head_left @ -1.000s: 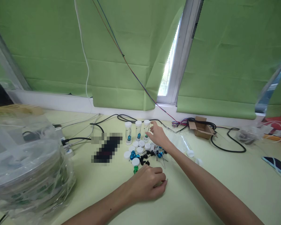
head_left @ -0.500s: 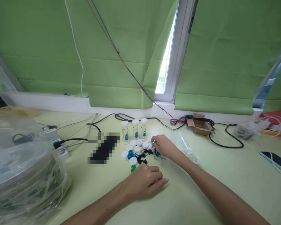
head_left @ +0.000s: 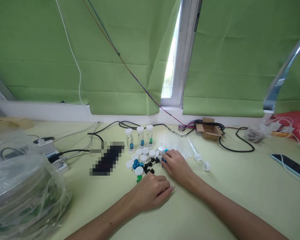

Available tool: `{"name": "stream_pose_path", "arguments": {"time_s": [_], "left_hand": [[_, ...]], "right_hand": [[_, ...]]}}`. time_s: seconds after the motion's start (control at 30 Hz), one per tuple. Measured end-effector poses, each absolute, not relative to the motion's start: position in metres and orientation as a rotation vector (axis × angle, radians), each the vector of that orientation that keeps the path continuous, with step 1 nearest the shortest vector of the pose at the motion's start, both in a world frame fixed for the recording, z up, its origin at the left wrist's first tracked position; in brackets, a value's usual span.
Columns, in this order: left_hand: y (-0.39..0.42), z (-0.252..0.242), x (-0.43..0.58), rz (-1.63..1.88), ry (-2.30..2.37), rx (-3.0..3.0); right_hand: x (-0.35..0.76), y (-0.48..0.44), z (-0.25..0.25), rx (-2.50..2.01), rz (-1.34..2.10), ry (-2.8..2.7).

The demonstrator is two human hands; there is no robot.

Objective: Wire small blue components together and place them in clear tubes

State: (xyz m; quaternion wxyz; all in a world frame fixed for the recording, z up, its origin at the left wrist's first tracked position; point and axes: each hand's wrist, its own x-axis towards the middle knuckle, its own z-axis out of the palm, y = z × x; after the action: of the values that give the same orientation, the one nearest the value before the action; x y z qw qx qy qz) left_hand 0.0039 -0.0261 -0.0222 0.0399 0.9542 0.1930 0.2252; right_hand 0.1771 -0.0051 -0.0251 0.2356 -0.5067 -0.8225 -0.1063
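Note:
My left hand [head_left: 152, 191] rests palm down on the table, its fingers curled closed and the thumb stretched along them; whatever may be under the fingers is hidden. My right hand [head_left: 176, 166] reaches into the right side of a pile of small parts, fingertips bent together beside blue metallic pieces [head_left: 166, 151]. What it pinches, if anything, is too small to make out. Left of it lie black knob-like parts [head_left: 150, 164], white round caps [head_left: 139, 171], more blue pieces [head_left: 136, 163] and a green piece [head_left: 139, 179]. Behind the pile stand three clear capped tubes [head_left: 140, 137] with coloured parts inside.
Clear tubes [head_left: 192, 146] lie right of my right hand, one with a white cap [head_left: 206, 166]. A small open carton [head_left: 210, 131] and black cable [head_left: 236, 150] are behind. A plastic-wrapped spool [head_left: 27, 186] stands left; a phone [head_left: 292, 166] lies right.
My right hand has come down and slightly nearer, its fingertips now lower among the small parts. My left hand keeps its pose. The whole view has shifted a little.

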Motion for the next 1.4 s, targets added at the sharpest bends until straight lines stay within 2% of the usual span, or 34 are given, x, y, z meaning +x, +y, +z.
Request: {"name": "stream_pose_path", "arguments": {"time_s": [0.43, 0.83, 1.4], "left_hand": [[-0.024, -0.022, 0.003, 0.686, 0.596, 2.914], [-0.021, -0.023, 0.001, 0.637, 0.699, 2.907], [-0.018, -0.024, 0.0, 0.686, 0.755, 2.856]], "right_hand": [[0.171, -0.004, -0.034, -1.54, -0.237, -2.259], [0.174, 0.001, -0.041, -1.481, -0.218, -2.23], [0.173, -0.003, -0.046, -1.364, -0.018, -2.153]]}}
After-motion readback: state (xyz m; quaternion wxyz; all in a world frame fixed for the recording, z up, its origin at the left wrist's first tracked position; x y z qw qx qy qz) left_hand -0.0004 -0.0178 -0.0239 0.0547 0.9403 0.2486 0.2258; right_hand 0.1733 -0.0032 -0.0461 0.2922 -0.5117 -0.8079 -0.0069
